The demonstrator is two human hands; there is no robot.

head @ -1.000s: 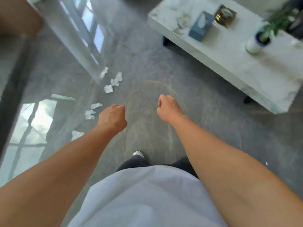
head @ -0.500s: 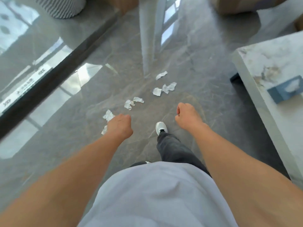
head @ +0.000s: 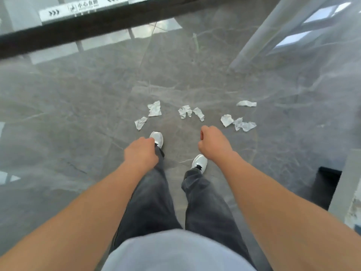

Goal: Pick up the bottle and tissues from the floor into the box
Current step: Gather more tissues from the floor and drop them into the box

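Observation:
Several crumpled white tissues lie scattered on the grey marble floor just ahead of my feet: a left pair, a middle pair and a right cluster, with one more tissue farther right. My left hand and my right hand hover above the floor, both curled into fists and holding nothing. Neither touches a tissue. No bottle or box is in view.
A dark floor track with a white warning sticker runs across the top left. A glass panel rises at the upper right. A white marble table edge with a dark leg stands at the right. My white shoes stand below the tissues.
The view has swung left and I have stepped up to the tissues, which now lie right in front of my feet. The table has slid to the right edge. Both hands stay curled.

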